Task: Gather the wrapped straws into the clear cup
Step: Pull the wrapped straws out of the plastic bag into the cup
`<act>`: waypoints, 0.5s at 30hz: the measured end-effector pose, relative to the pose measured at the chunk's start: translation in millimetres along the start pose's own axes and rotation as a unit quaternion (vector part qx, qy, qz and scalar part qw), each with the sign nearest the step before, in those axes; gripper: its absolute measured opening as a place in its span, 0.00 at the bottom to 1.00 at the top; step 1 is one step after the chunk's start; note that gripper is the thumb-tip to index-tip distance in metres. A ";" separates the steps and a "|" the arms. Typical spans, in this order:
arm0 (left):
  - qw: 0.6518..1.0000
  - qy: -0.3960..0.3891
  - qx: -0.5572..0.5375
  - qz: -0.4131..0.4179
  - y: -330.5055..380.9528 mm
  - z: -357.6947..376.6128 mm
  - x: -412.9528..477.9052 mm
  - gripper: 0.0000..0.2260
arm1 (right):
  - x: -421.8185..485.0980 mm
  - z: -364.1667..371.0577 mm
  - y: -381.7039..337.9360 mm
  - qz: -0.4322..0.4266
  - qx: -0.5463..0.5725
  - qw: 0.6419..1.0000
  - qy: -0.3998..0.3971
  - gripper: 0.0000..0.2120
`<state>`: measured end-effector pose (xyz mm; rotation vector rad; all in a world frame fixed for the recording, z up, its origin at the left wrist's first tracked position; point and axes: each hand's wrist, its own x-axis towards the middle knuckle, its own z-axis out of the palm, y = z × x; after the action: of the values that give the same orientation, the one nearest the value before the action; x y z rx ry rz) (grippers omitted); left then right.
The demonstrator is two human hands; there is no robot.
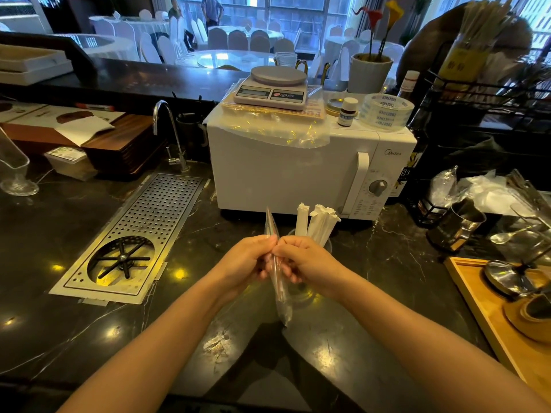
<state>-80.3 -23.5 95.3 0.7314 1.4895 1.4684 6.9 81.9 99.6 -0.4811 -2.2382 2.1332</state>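
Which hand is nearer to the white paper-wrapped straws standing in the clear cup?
The right hand: it is directly in front of the paper-wrapped straws and the clear cup. The left hand is farther left, also gripping the clear plastic sleeve.

Both hands (280,260) together, fingers seemingly pinched.

white wrapped straws (317,223) upright in clear cup (327,244)

Your straws (320,223) are in white paper, table (59,222) is black marble with pale veins, white microwave (283,171), silver perforated drain tray (149,228).
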 end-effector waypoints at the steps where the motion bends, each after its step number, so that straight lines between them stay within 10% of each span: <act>1: 1.000 -0.006 -0.029 0.004 0.1 0.8 0.1 0.16 | 0.1 0.3 1.3 -0.006 0.015 1.000 0.004 0.12; 8: 0.992 -0.020 -0.124 0.012 7.8 3.3 -0.9 0.15 | 1.1 0.7 3.7 -0.044 0.169 0.985 0.014 0.16; 15: 0.994 0.064 0.084 0.011 8.5 -6.2 -4.0 0.16 | -2.9 -7.0 7.0 -0.013 0.060 0.995 0.077 0.18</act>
<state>-85.5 -28.8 103.7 0.7680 1.7237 1.4416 12.7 88.2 93.9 -0.5872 -2.0109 2.1225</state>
